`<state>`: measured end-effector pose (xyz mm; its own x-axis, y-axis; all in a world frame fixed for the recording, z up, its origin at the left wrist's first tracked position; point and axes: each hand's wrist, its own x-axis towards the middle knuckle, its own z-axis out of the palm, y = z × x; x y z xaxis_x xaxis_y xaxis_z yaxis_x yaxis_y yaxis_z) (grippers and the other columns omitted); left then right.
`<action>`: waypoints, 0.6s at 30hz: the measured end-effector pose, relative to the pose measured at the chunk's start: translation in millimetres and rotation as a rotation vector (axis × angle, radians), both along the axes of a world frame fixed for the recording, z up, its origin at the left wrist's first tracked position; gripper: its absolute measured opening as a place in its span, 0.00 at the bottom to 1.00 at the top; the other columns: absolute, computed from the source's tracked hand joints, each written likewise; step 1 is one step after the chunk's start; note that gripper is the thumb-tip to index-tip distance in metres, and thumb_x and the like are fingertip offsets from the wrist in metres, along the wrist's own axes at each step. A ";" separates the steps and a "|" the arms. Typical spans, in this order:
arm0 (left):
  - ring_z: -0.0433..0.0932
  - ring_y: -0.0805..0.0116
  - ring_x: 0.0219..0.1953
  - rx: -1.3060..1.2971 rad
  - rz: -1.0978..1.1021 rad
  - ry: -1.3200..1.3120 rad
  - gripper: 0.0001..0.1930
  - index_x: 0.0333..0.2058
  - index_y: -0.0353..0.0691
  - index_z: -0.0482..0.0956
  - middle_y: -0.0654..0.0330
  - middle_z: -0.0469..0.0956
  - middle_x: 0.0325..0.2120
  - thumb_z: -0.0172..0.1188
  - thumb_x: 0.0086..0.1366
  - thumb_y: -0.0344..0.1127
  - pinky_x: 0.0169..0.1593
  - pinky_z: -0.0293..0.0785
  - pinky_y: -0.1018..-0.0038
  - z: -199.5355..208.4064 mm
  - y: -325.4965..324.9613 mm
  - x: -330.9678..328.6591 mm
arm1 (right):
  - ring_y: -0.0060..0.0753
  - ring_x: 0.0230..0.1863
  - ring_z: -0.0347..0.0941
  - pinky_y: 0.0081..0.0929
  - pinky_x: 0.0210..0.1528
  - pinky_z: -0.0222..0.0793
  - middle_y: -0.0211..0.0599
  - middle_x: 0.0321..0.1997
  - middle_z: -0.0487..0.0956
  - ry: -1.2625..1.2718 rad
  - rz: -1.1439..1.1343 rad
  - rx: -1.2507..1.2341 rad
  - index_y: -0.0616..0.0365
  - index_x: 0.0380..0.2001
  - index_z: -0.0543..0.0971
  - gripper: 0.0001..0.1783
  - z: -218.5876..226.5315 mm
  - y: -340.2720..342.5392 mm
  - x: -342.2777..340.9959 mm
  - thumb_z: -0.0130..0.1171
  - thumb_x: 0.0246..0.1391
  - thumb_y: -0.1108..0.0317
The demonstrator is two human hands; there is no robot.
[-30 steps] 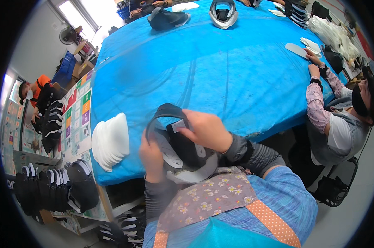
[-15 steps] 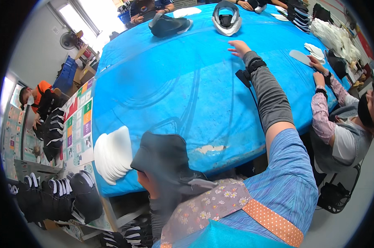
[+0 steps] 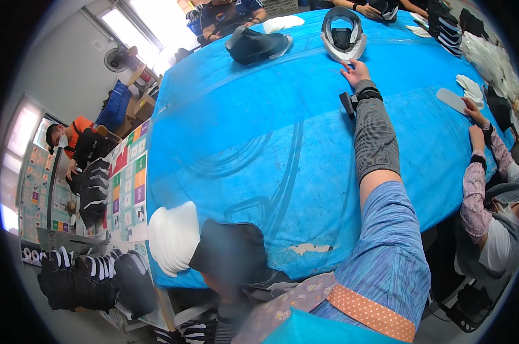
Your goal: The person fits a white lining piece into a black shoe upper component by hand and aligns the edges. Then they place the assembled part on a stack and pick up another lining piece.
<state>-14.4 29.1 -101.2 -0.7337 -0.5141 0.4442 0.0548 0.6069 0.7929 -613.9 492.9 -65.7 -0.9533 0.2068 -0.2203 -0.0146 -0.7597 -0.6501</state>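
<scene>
Head view: the right hand [image 3: 358, 73] is stretched way out toward 1 o'clock, fingers loosely parted, tips right at the 6 o'clock edge of a grey-and-black shoe upper [image 3: 358, 45]. Looks like contact, but I can't tell if there's any actual grip. That upper has an oval opening with a padded-looking black piece [image 3: 341, 38] sitting in it.

The left hand [image 3: 220, 285] is down between 6 and 7 o'clock, at the bottom of a smooth black upper [image 3: 233, 249] that stands up over it. Its fingers are hidden and blurry, so I can't tell how closed they are.

Containers: there's a blue crate [image 3: 116, 106] at 10 o'clock, contents too small to make out, with brown cardboard boxes [image 3: 145, 107] just beside it.

The surface [image 3: 230, 166] wears a shiny, creased blue plastic sheet. On it, a fanned stack of flat white rounded pieces [image 3: 173, 238] sits at 8 o'clock, just beside the black upper, and another dark upper [image 3: 253, 47] lies on its side at 12.
</scene>
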 end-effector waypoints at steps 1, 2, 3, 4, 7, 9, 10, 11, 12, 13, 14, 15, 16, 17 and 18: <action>0.69 0.55 0.61 0.057 -0.021 0.057 0.28 0.63 0.29 0.63 0.46 0.68 0.61 0.53 0.71 0.41 0.63 0.63 0.61 -2.7 -2.5 0.1 | 0.46 0.58 0.71 0.52 0.64 0.59 0.44 0.59 0.67 0.021 0.026 -0.029 0.59 0.60 0.62 0.23 0.3 1.7 1.3 0.49 0.63 0.72; 0.69 0.55 0.61 0.053 -0.021 0.055 0.28 0.63 0.29 0.63 0.46 0.68 0.61 0.53 0.71 0.41 0.63 0.63 0.61 -6.2 -3.5 0.2 | 0.46 0.59 0.71 0.51 0.64 0.59 0.44 0.59 0.67 0.041 0.049 -0.057 0.60 0.61 0.61 0.23 0.9 4.0 2.9 0.49 0.64 0.72; 0.69 0.54 0.61 0.052 -0.031 0.018 0.28 0.63 0.29 0.63 0.47 0.69 0.61 0.54 0.71 0.40 0.63 0.63 0.60 -3.5 -3.3 0.5 | 0.46 0.60 0.71 0.50 0.63 0.59 0.45 0.60 0.67 0.070 0.059 -0.068 0.61 0.61 0.60 0.23 0.7 4.3 5.3 0.49 0.64 0.72; 0.69 0.54 0.61 0.052 -0.041 -0.020 0.28 0.63 0.29 0.64 0.47 0.69 0.61 0.56 0.70 0.38 0.63 0.63 0.60 -0.7 -3.1 1.2 | 0.46 0.60 0.71 0.49 0.63 0.59 0.45 0.61 0.66 0.098 0.068 -0.078 0.62 0.61 0.60 0.24 0.8 4.9 8.0 0.49 0.64 0.72; 0.71 0.58 0.53 0.884 -0.230 0.216 0.21 0.56 0.34 0.68 0.53 0.71 0.52 0.56 0.69 0.39 0.57 0.67 0.64 38.5 24.7 -20.5 | 0.49 0.58 0.72 0.47 0.61 0.60 0.48 0.61 0.68 0.131 0.077 -0.018 0.65 0.62 0.59 0.25 2.0 32.5 18.0 0.45 0.66 0.67; 0.73 0.62 0.44 1.738 -0.409 0.467 0.15 0.49 0.38 0.71 0.60 0.73 0.42 0.57 0.68 0.39 0.51 0.71 0.69 74.1 55.1 -46.1 | 0.50 0.58 0.71 0.50 0.66 0.53 0.48 0.58 0.72 0.120 -0.026 0.044 0.67 0.60 0.64 0.24 7.0 80.8 30.8 0.41 0.67 0.61; 0.74 0.63 0.42 1.932 -0.436 0.543 0.14 0.48 0.39 0.72 0.62 0.73 0.40 0.57 0.68 0.39 0.49 0.72 0.70 80.3 60.1 -46.3 | 0.50 0.63 0.66 0.50 0.70 0.47 0.52 0.61 0.70 0.094 -0.042 0.099 0.70 0.63 0.60 0.28 6.1 93.8 43.4 0.40 0.68 0.59; 0.74 0.64 0.40 2.121 -0.434 0.635 0.12 0.46 0.41 0.73 0.63 0.74 0.38 0.58 0.68 0.39 0.48 0.73 0.71 84.2 63.7 -43.5 | 0.50 0.68 0.61 0.49 0.74 0.42 0.56 0.64 0.68 0.072 -0.040 0.153 0.73 0.65 0.56 0.33 9.7 99.3 56.4 0.39 0.68 0.56; 0.73 0.65 0.42 1.732 -0.316 0.487 0.14 0.49 0.41 0.72 0.62 0.73 0.41 0.56 0.69 0.41 0.50 0.72 0.71 78.1 62.8 -38.6 | 0.48 0.70 0.59 0.51 0.76 0.29 0.56 0.63 0.70 0.059 -0.154 0.189 0.75 0.66 0.54 0.35 15.1 109.5 69.2 0.36 0.68 0.53; 0.73 0.65 0.45 1.346 -0.215 0.322 0.17 0.51 0.41 0.70 0.61 0.72 0.43 0.54 0.70 0.43 0.52 0.71 0.71 77.7 61.8 -35.2 | 0.48 0.65 0.63 0.58 0.74 0.28 0.49 0.57 0.75 0.078 -0.182 0.272 0.71 0.62 0.62 0.33 19.7 144.3 85.6 0.33 0.70 0.50; 0.73 0.65 0.45 1.083 -0.195 0.185 0.17 0.52 0.40 0.70 0.60 0.73 0.44 0.54 0.70 0.43 0.52 0.71 0.71 72.3 60.5 -40.2 | 0.46 0.65 0.63 0.56 0.74 0.27 0.48 0.52 0.79 0.040 -0.320 0.287 0.71 0.57 0.68 0.35 31.2 204.9 106.0 0.32 0.70 0.46; 0.73 0.65 0.45 0.873 -0.172 0.109 0.17 0.52 0.39 0.70 0.59 0.73 0.44 0.53 0.70 0.42 0.52 0.71 0.70 67.0 57.6 -39.7 | 0.43 0.64 0.64 0.57 0.73 0.28 0.48 0.48 0.80 -0.003 -0.375 0.361 0.69 0.51 0.73 0.36 31.8 226.3 127.5 0.32 0.69 0.43; 0.73 0.65 0.46 0.696 -0.140 0.057 0.17 0.52 0.38 0.70 0.58 0.73 0.44 0.53 0.71 0.42 0.52 0.71 0.70 68.9 55.9 -37.3 | 0.40 0.58 0.69 0.50 0.71 0.45 0.50 0.45 0.81 -0.096 -0.534 0.436 0.68 0.44 0.77 0.37 36.0 238.9 146.0 0.33 0.69 0.41; 0.73 0.65 0.46 0.651 -0.174 0.048 0.17 0.52 0.37 0.70 0.58 0.74 0.44 0.53 0.71 0.41 0.52 0.71 0.70 59.1 45.7 -37.4 | 0.42 0.49 0.75 0.43 0.61 0.64 0.52 0.46 0.80 0.018 -0.740 0.570 0.70 0.41 0.77 0.38 63.1 303.4 178.4 0.34 0.68 0.40; 0.73 0.65 0.46 0.555 -0.129 0.027 0.17 0.53 0.36 0.70 0.57 0.74 0.45 0.53 0.71 0.41 0.52 0.70 0.70 58.1 44.1 -33.0 | 0.42 0.49 0.75 0.43 0.61 0.64 0.52 0.46 0.80 0.012 -0.708 0.566 0.70 0.41 0.77 0.38 58.4 292.6 179.1 0.34 0.68 0.40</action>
